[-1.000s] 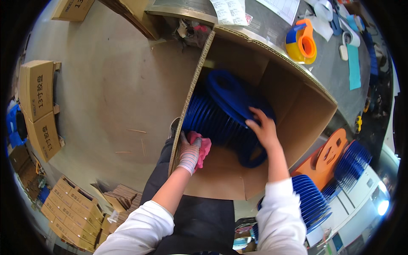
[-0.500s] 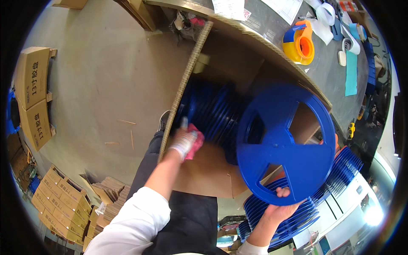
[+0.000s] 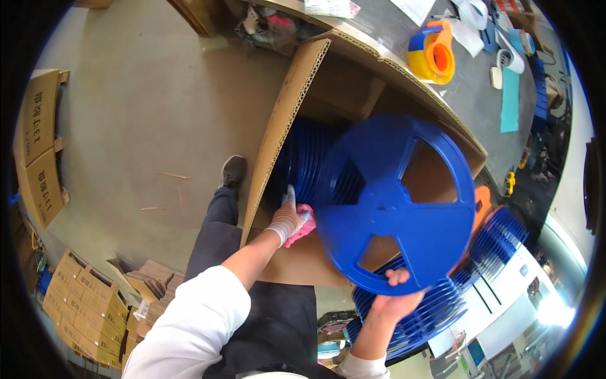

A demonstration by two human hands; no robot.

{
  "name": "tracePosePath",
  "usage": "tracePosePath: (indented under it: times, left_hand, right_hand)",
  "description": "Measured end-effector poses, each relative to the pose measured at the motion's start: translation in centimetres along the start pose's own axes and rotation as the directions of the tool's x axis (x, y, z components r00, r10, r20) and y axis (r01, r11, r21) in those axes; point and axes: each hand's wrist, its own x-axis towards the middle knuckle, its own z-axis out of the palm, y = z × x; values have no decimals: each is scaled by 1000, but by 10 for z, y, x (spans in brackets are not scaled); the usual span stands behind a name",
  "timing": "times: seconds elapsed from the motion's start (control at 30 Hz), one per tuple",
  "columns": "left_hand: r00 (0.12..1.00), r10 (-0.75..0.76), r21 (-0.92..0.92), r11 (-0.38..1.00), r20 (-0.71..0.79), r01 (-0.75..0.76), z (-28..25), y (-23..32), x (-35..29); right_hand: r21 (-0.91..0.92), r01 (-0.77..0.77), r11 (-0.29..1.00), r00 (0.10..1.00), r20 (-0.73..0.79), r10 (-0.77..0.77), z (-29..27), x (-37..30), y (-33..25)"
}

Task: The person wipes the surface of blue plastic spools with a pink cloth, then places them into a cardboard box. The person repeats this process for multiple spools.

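Observation:
A large blue plastic reel (image 3: 429,237) with cut-out windows is tilted over an open cardboard box (image 3: 291,104). My right hand (image 3: 396,300) grips its lower rim, with fingertips through a window. Inside the box stands a row of similar blue reels (image 3: 308,155), partly hidden by the held one. My left hand (image 3: 287,220) wears a striped, light-coloured glove and is closed on a crumpled pink cloth (image 3: 303,232). It is at the near left of the box, beside the row of reels. I cannot tell whether it touches them.
More blue reels (image 3: 420,322) are racked in a row at lower right. On the grey table (image 3: 476,82) behind the box lie an orange-and-blue tape dispenser (image 3: 435,54) and papers. Stacked cartons (image 3: 82,303) stand at left, and thin strips (image 3: 153,208) lie on the floor.
The held reel has moved left, closer to the reels in the box. My left hand keeps the pink cloth beside the row. The whole view has shifted slightly.

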Motion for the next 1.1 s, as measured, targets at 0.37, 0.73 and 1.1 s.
tracePosePath:
  times: [0.37,0.73,1.1]
  left_hand:
    - [880,-172,-735,492,443,466,-30,26,-47]
    - [864,-65,-866,-43,499,498,-17,18,-28]
    - [849,-78,-853,-71,522,518,-19,28,-46]
  right_hand:
    - [455,-485,747,852,52,521,-17,1,42]
    - [462,-466,755,869,75,490,-29,-14,30]
    - [547,-514,661,840,164,518,-48,-14,48]
